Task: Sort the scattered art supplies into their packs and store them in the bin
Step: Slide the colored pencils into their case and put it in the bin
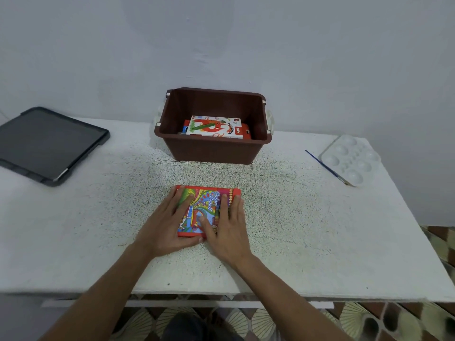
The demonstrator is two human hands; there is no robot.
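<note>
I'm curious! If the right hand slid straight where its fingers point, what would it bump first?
Probably the brown bin: the right hand lies flat on the pencil pack, bare table beyond.

Red colour-pencil pack (206, 193) flat, face up — brown bin (214, 151) behind it, white oil-pastel box (213, 127) inside.

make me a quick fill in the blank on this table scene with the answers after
1. The left hand and right hand both rest on the colour pencil pack, which lies on the ____.
2. The oil pastels box lies inside the ____ bin.
3. The blue-handled paintbrush lies beside the white ____.
4. The tablet lies on the person's ____ side.
Missing words: table; brown; palette; left.
</note>
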